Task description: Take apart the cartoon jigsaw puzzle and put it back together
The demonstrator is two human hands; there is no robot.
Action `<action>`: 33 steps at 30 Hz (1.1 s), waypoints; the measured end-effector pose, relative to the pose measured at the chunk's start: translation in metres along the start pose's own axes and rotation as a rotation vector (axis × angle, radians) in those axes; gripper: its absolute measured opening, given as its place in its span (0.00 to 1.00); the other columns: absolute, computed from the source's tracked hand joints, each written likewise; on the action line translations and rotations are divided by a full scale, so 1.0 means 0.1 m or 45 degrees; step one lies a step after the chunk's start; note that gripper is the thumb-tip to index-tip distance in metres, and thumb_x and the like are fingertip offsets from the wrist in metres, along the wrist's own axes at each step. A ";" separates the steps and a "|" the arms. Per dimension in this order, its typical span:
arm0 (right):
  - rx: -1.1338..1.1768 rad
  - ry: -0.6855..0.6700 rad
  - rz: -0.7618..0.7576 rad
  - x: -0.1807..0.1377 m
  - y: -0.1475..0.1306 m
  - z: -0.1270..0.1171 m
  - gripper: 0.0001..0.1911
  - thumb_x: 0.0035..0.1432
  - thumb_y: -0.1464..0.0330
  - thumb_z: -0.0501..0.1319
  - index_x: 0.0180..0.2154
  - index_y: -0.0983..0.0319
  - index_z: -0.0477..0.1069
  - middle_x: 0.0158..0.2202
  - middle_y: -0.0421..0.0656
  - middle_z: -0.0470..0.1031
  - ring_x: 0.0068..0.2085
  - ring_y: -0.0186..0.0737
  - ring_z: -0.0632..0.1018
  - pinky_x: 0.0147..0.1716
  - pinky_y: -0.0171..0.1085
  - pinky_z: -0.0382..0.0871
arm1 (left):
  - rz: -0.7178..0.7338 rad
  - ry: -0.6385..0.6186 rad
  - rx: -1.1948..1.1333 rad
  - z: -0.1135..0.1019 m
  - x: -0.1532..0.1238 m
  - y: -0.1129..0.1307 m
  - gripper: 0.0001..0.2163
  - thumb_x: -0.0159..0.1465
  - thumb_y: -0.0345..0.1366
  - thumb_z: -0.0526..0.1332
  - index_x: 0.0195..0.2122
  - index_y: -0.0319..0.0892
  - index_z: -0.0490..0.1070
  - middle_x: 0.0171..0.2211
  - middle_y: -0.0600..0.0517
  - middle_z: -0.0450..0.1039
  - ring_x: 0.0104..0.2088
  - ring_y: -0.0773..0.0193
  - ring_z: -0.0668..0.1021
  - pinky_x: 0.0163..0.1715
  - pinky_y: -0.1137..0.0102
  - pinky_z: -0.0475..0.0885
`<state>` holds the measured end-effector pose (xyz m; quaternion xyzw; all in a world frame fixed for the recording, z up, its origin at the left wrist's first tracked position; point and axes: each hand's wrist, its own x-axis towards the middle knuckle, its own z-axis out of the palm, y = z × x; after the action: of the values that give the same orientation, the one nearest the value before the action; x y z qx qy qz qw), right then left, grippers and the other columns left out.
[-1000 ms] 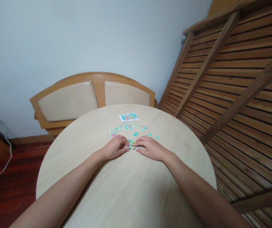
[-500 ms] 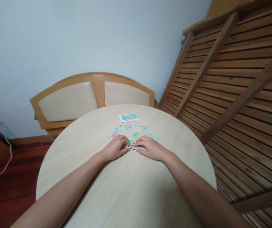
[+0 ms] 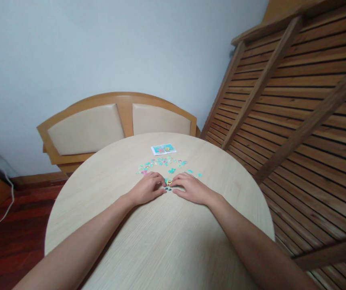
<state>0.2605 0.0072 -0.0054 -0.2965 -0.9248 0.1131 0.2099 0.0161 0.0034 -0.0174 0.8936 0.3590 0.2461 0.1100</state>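
Note:
A small cluster of jigsaw puzzle pieces (image 3: 169, 182), with a yellow cartoon face on teal, lies on the table between my hands. My left hand (image 3: 149, 187) has its curled fingers and thumb at the cluster's left side. From the right, my right hand (image 3: 190, 188) pinches the opposite side with bent fingers and thumb. The fingertips cover the cluster's edges, so how the pieces join there is hidden. Just beyond my hands, several loose teal, pink and pale jigsaw pieces (image 3: 161, 162) are spread in an arc.
Behind the loose pieces lies a picture card (image 3: 163, 150) with cartoon figures on teal. The round pale wooden table (image 3: 157, 241) stands before a padded headboard (image 3: 85, 129). A slatted wooden frame (image 3: 281, 117) leans at the right. A white cable (image 3: 10, 205) hangs at the left.
Both hands stay almost in place around the cluster, with only slight finger movement. The view has shifted very slightly.

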 end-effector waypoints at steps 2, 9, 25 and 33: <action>0.002 0.005 -0.003 0.00 -0.01 -0.01 0.12 0.64 0.66 0.61 0.48 0.58 0.76 0.47 0.46 0.76 0.51 0.45 0.74 0.53 0.44 0.67 | 0.002 -0.006 -0.008 -0.02 0.00 0.00 0.07 0.66 0.39 0.63 0.41 0.43 0.74 0.42 0.47 0.75 0.46 0.56 0.74 0.50 0.62 0.67; 0.019 -0.018 -0.081 -0.02 -0.02 -0.02 0.16 0.63 0.66 0.62 0.53 0.55 0.75 0.51 0.46 0.74 0.54 0.45 0.72 0.55 0.45 0.65 | 0.001 0.000 0.013 -0.04 -0.01 -0.05 0.06 0.67 0.37 0.61 0.42 0.44 0.74 0.43 0.47 0.75 0.47 0.56 0.75 0.52 0.60 0.67; 0.022 0.241 0.175 -0.17 0.36 -0.22 0.13 0.62 0.73 0.58 0.47 0.59 0.76 0.48 0.46 0.78 0.51 0.44 0.75 0.55 0.46 0.66 | 0.068 -0.018 0.007 0.03 -0.03 -0.08 0.13 0.69 0.39 0.58 0.53 0.44 0.71 0.55 0.44 0.72 0.55 0.56 0.74 0.58 0.58 0.68; -0.036 0.271 0.459 -0.43 0.86 -0.36 0.08 0.59 0.68 0.63 0.40 0.60 0.80 0.42 0.47 0.80 0.45 0.46 0.78 0.50 0.45 0.69 | 0.136 -0.142 -0.025 -0.02 -0.02 0.04 0.15 0.71 0.38 0.56 0.57 0.46 0.71 0.57 0.44 0.70 0.57 0.56 0.72 0.59 0.58 0.67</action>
<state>0.3517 0.0533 -0.0155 -0.4704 -0.8309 0.1037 0.2785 0.0163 -0.0010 -0.0153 0.9226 0.3018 0.2049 0.1254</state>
